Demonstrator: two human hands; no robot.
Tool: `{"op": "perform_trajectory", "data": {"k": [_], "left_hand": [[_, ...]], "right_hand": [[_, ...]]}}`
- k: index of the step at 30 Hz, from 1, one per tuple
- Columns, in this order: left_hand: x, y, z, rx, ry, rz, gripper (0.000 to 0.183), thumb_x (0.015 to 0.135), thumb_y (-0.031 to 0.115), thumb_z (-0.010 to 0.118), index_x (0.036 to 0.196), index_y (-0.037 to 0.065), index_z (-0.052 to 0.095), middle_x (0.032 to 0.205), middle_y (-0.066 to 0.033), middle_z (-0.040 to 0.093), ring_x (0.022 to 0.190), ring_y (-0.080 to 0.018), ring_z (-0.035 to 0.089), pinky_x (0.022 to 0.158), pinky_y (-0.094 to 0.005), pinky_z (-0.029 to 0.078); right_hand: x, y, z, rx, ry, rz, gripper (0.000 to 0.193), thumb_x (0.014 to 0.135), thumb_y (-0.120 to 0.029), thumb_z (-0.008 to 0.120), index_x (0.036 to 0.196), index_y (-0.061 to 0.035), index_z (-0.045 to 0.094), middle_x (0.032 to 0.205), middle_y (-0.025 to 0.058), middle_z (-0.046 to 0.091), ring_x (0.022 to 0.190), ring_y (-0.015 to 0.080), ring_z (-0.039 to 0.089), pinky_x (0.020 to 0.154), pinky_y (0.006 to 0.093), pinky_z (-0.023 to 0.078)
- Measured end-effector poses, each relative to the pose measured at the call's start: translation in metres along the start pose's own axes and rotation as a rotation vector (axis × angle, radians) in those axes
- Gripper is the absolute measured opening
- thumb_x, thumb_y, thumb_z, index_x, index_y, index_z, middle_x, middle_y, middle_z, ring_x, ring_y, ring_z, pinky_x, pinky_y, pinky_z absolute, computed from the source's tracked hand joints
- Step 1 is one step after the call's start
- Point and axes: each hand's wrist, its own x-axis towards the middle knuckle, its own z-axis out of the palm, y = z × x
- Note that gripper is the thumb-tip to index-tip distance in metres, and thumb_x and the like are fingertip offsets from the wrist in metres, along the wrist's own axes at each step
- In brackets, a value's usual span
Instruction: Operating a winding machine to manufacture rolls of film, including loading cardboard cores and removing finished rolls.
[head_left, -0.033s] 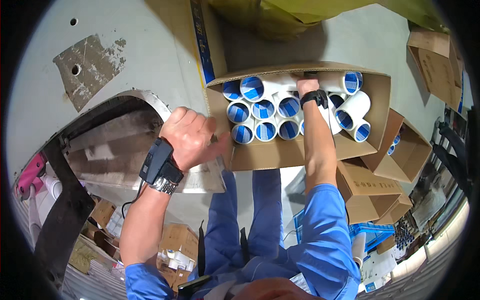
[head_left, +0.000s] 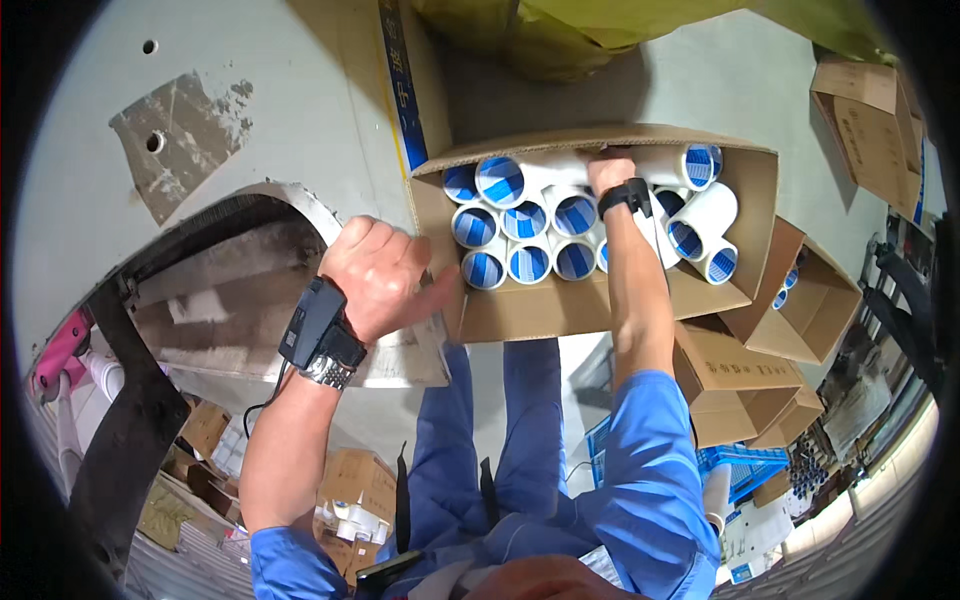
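An open cardboard box (head_left: 540,308) holds several white rolls (head_left: 700,212) with blue-printed hollow cores, most with their ends toward me. My right hand (head_left: 611,172) reaches into the box among the upper rolls. Its fingers are curled, and what they grip is hidden. Just left of the box, my left hand (head_left: 375,275) is closed over the edge of a pale machine panel, its thumb blurred and pointing at the box's left side. Whether it grips anything cannot be seen. Both wrists carry dark strapped devices.
The pale panel (head_left: 270,90) with a curved cut-out (head_left: 230,290) fills the left. More cardboard boxes (head_left: 800,290) stand at the right, above a blue crate (head_left: 745,470). A yellow-green sheet (head_left: 570,40) hangs at the far side. A pink part (head_left: 65,350) shows at far left.
The view has shifted very slightly. Both hands stay in the same places, and the rolls and box look unchanged.
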Motion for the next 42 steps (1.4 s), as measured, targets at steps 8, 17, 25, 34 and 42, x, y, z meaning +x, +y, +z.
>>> {"op": "perform_trajectory", "data": {"k": [8,17,25,34,42], "left_hand": [[0.007,-0.002,-0.002,-0.022,0.009,0.034,0.024,0.061,0.02,0.082,0.072,0.011,0.063,0.061,-0.0017,0.051,0.059,-0.0203,0.052,0.061,-0.033,0.041],[0.008,0.0,0.001,-0.049,0.033,0.062,0.027,0.061,0.019,0.083,0.078,0.01,0.064,0.065,-0.0023,0.059,0.061,-0.0202,0.056,0.062,-0.0329,0.041],[-0.006,-0.003,0.0,0.013,-0.01,0.01,0.028,0.06,0.019,0.083,0.078,0.009,0.064,0.066,-0.0024,0.058,0.061,-0.0206,0.055,0.063,-0.0332,0.041],[0.005,-0.002,-0.004,-0.005,0.007,0.035,0.029,0.058,0.017,0.083,0.08,0.01,0.064,0.064,-0.0016,0.054,0.059,-0.0202,0.053,0.063,-0.0328,0.041],[0.011,0.001,-0.009,-0.011,-0.009,0.054,0.021,0.064,0.019,0.08,0.075,0.011,0.063,0.067,-0.003,0.06,0.061,-0.0206,0.055,0.064,-0.0333,0.041]], "right_hand": [[-0.066,-0.025,-0.005,0.164,0.307,-0.196,0.022,0.081,-0.025,0.067,0.083,-0.0034,0.07,0.088,0.0185,0.069,0.082,0.0368,0.067,0.076,0.0491,0.052],[-0.085,-0.019,-0.023,0.462,0.133,-0.253,0.026,0.083,-0.018,0.069,0.102,0.0012,0.067,0.095,0.0219,0.067,0.092,0.0389,0.064,0.082,0.0453,0.052],[-0.014,0.01,-0.036,-0.49,-0.351,-0.259,0.038,0.085,-0.019,0.056,0.121,-0.0054,0.062,0.13,0.0162,0.058,0.12,0.0306,0.056,0.101,0.039,0.046],[0.004,0.068,0.016,-0.294,-0.073,-0.152,0.02,0.083,-0.016,0.051,0.083,-0.0084,0.069,0.093,0.0151,0.07,0.081,0.0319,0.069,0.071,0.0471,0.054],[-0.114,0.08,-0.026,0.079,0.214,-0.403,0.012,0.083,-0.021,0.065,0.078,-0.0096,0.063,0.082,0.0099,0.06,0.074,0.0317,0.065,0.061,0.0415,0.051]]}}
